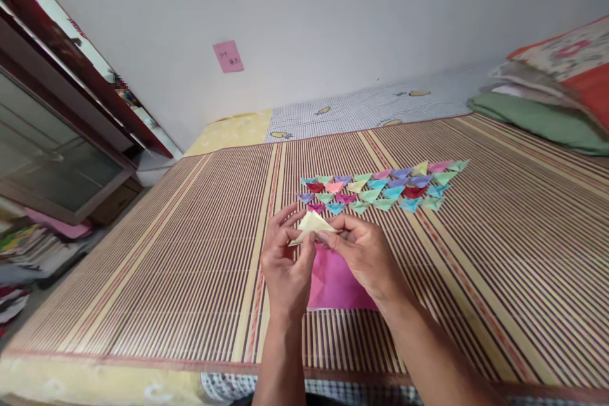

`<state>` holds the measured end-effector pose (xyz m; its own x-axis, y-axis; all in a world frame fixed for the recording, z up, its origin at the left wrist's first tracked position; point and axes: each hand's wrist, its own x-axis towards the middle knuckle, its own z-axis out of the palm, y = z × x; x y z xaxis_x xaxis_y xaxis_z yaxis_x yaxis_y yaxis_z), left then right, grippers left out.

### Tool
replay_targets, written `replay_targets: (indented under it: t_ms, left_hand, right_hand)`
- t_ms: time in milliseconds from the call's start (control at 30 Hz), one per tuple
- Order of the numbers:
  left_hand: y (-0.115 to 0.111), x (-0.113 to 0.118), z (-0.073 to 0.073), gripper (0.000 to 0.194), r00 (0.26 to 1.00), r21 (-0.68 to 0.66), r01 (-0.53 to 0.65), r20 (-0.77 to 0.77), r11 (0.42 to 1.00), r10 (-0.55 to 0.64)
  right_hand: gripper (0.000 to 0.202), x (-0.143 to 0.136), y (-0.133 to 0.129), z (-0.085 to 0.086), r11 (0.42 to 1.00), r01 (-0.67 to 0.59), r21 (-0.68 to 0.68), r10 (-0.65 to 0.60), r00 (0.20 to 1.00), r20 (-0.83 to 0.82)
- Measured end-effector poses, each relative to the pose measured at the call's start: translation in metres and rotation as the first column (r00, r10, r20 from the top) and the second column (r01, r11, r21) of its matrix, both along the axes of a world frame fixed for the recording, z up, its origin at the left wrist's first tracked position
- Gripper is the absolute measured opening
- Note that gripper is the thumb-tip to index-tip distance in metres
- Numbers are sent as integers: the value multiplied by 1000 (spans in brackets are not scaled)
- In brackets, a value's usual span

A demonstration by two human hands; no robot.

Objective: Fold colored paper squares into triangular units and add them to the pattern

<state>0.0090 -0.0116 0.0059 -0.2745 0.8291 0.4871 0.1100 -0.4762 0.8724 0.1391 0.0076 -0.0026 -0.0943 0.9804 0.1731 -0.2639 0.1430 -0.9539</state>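
Cream folded paper (314,224) held by far edge of pink paper (340,282) | long edge stretched crosswise between hands, neither clearly nearer | pinched by left hand (287,269) and right hand (373,257) | folded paper shapes (384,204) laid beyond pink paper

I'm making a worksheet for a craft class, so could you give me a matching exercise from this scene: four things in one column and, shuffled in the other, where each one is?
Things
1. Pink note
2. Pale yellow paper
3. Small folded papers
4. Green cloth

Places
A. Set out in rows on the striped mat
B. At the bottom of the fabric pile on the right
C. On the wall
D. Between the fingers of the left hand and right hand

Right pairs: 1-C, 2-D, 3-A, 4-B
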Motion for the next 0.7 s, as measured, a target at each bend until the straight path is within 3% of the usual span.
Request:
replay_targets:
  t_ms: [333, 567, 700]
  left_hand:
    - [4, 2, -10, 8, 961, -129, 66, 275, 989, -28]
    - [3, 4, -8, 12, 962, -148, -72, 252, 986, 108]
    - [1, 1, -7, 14, 925, -202, 46, 379, 978, 34]
  right_hand:
    - [19, 0, 0, -1, 978, 158, 136, -170, 983, 77]
    - [22, -2, -1, 0, 969, 164, 183, -182, 980, 87]
    - [21, -1, -1, 0, 956, 183, 231, -220, 964, 149]
